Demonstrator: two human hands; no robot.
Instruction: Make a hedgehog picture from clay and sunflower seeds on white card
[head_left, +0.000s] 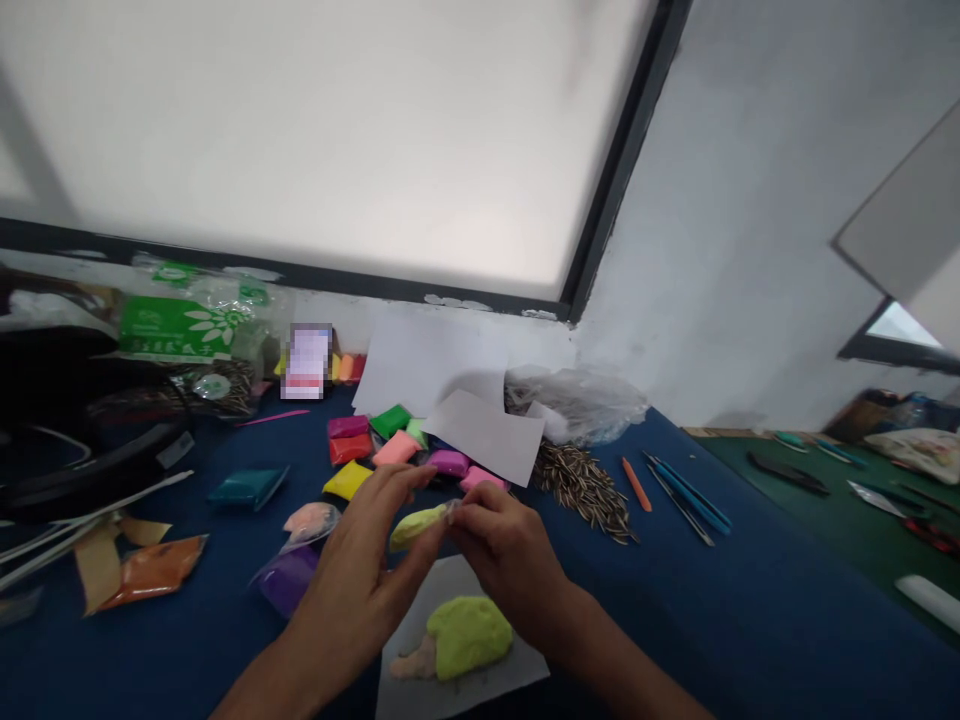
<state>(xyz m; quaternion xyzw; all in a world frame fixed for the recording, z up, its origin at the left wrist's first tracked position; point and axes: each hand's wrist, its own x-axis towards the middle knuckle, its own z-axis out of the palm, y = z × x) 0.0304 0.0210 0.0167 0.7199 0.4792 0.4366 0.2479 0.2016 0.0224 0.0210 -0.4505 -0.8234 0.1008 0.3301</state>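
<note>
Between my hands is a small clear bag of yellow-green modelling clay. My left hand holds it with the thumb along its near side and the fingers arched over the far side. The fingertips of my right hand pinch the plastic at the bag's right end. Below them, a sheet of white paper bears a rounded mass of yellow-green clay, with a pale beige clay piece joined at its left. The undersides of my fingers are hidden.
Several coloured clay packets, including a yellow one, lie beyond my hands. A pile of striped seeds, an orange stick and blue tweezers are to the right. Purple clay and an orange packet lie left; a phone leans behind.
</note>
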